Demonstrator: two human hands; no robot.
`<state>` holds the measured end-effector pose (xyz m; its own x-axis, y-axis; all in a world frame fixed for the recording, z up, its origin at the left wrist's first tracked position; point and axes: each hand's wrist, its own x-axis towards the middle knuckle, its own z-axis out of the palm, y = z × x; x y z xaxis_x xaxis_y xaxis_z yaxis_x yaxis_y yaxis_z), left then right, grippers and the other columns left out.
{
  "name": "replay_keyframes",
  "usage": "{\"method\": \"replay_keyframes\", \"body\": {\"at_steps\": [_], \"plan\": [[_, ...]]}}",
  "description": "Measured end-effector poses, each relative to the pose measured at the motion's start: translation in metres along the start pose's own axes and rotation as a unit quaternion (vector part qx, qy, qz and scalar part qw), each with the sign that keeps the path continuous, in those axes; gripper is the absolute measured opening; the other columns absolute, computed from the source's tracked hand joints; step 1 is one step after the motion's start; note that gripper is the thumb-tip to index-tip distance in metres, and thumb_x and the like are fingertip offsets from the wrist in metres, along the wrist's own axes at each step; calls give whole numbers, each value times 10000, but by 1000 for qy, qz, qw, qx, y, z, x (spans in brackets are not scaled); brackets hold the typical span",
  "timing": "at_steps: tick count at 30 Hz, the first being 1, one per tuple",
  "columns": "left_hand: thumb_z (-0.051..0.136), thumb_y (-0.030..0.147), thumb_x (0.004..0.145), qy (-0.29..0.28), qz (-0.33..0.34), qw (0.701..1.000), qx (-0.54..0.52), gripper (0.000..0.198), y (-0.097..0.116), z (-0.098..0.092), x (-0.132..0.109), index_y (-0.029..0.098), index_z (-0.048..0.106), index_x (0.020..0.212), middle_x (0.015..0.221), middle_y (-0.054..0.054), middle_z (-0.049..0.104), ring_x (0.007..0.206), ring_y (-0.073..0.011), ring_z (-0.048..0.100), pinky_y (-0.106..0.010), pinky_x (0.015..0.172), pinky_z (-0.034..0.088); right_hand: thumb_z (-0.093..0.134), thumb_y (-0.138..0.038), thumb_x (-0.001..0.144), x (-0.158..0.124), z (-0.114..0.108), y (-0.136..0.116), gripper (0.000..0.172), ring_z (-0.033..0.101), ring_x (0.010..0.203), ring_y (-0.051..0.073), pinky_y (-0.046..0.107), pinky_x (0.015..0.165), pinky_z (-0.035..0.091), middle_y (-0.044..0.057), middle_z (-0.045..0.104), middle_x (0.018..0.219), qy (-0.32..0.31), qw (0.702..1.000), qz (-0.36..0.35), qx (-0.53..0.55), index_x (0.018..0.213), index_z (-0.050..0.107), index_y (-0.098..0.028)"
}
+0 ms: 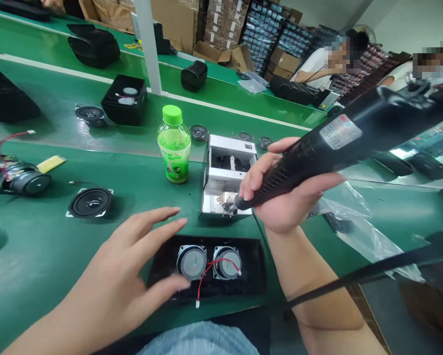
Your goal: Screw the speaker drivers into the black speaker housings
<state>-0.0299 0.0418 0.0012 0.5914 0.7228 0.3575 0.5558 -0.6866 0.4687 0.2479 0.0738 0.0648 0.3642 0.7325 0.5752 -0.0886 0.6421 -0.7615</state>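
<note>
My right hand (286,195) grips a black electric screwdriver (340,140), its tip resting at the front of a small white screw feeder box (227,170). My left hand (127,268) hovers open, fingers spread, over the left end of a black speaker panel (251,268). The panel lies at the near table edge and carries two round speaker drivers (208,262) joined by a red wire (206,273) with a white plug.
A green-capped bottle (174,145) stands left of the feeder. Loose speaker drivers (91,202) and black speaker boxes (125,98) lie on the green table (40,246). A clear plastic bag (354,222) lies right. Two people sit at the far right among cardboard boxes.
</note>
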Motion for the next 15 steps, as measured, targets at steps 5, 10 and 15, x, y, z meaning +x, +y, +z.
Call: {"method": "replay_keyframes", "body": {"at_steps": [5,10,15], "plan": [[818,607,917,-68,-87,994,-26,1076,-24,29,-65,391,230,1792,1801,-94,451,1521,-409,611,-551,1157,631,576,-906,901,2,-1,4,683,480,317,158,306,279,357,-73,584,525,6,1000,-10,-26,1110,710,-270],[778,540,963,-57,-116,989,-70,1020,-19,50,-69,391,202,1791,1769,-76,504,1565,-362,577,-543,1249,574,555,-888,918,1,-1,1,657,490,337,159,292,302,374,-70,569,522,43,998,9,-53,1098,703,-274],[824,525,929,-65,-106,987,-98,1063,-9,58,-62,408,201,1782,1780,-71,485,1601,-367,532,-574,1276,544,573,-897,903,-13,-1,-12,675,480,339,153,285,307,375,-79,566,529,52,996,50,-60,1128,701,-274]]}}
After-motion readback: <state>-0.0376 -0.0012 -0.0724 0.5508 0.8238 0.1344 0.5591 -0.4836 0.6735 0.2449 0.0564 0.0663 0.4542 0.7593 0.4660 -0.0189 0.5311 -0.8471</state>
